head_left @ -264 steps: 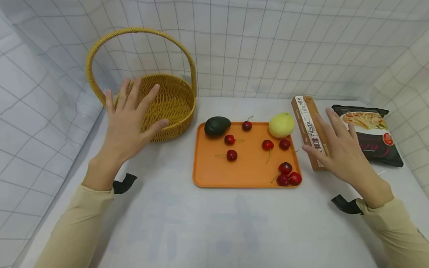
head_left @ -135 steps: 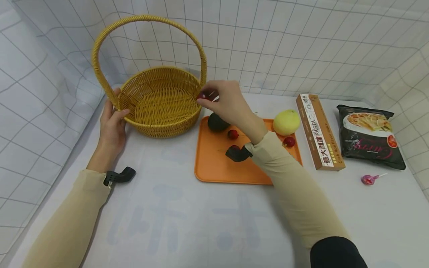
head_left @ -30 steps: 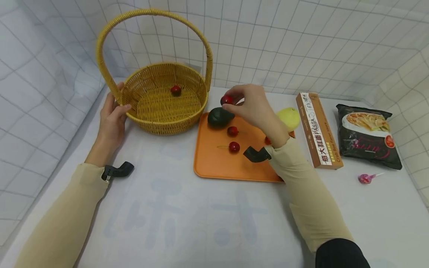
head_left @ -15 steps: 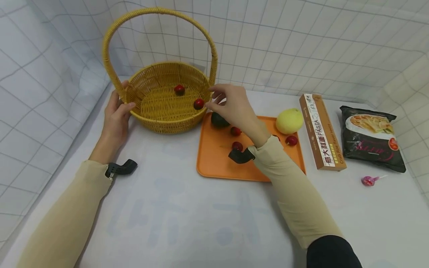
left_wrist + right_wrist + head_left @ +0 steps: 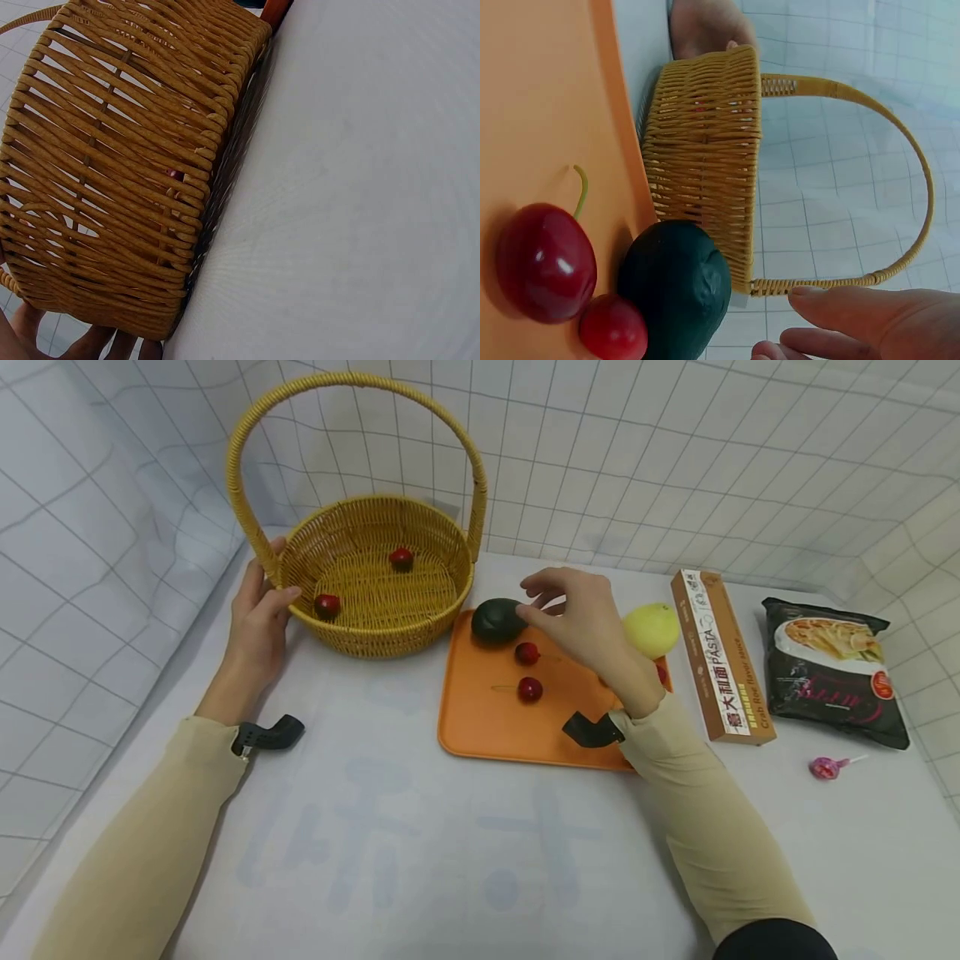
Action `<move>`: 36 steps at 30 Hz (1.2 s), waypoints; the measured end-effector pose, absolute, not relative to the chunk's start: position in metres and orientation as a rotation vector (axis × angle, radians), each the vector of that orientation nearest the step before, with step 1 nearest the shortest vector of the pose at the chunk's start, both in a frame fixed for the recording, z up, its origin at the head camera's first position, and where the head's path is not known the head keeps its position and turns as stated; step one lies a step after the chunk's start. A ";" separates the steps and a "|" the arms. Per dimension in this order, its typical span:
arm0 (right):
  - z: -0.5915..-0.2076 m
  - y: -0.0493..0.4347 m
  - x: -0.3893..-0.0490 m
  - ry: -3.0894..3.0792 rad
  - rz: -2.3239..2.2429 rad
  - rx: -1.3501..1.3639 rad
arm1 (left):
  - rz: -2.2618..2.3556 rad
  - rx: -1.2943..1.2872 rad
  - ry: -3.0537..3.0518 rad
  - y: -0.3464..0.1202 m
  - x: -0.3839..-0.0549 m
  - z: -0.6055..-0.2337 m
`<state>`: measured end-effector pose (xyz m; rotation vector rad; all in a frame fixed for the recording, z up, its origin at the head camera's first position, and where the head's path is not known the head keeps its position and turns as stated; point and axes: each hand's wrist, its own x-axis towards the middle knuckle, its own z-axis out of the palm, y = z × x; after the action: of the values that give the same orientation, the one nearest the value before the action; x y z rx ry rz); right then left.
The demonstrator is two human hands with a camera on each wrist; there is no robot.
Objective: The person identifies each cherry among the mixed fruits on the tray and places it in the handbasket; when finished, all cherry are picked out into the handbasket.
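Observation:
My left hand (image 5: 258, 627) grips the left rim of the yellow wicker basket (image 5: 382, 644), thumb over the edge near the handle's base. Inside the basket lie two cherries, one at the back (image 5: 401, 559) and another by the left wall (image 5: 327, 607). My right hand (image 5: 588, 618) hovers over the orange tray (image 5: 480, 731), fingers loosely bent and holding nothing. Its fingertips are beside the dark green avocado (image 5: 495, 622). Two cherries, one stemmed (image 5: 529, 689) and one nearer the avocado (image 5: 527, 653), sit left of it. The forearm partly hides a yellow fruit (image 5: 651, 627) and more cherries.
Right of the tray lie a brown pasta box (image 5: 723, 660), a black food packet (image 5: 828, 672) and a pink lollipop (image 5: 827, 767). The tall basket handle (image 5: 360, 381) arches up in front of the checked cloth wall (image 5: 600, 460).
Since the first frame, the left hand has taken hold of the basket. The right hand has dropped two cherries in and moved back over the tray; the second rolled left inside.

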<state>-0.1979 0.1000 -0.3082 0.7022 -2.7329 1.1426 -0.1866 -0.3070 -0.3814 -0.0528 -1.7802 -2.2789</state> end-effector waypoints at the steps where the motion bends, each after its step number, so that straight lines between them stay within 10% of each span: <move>1: -0.309 0.103 -0.198 -2.735 1.138 0.703 | -2.285 -0.054 -1.774 -0.307 -0.187 -0.381; 36: -0.328 0.130 -0.217 -3.179 1.171 0.853 | -2.314 -0.039 -1.740 -0.308 -0.186 -0.381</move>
<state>-0.2166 0.1295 -0.3276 0.8533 -3.1789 1.1709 -0.1864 -0.3081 -0.3809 -0.0389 -1.7401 -2.3145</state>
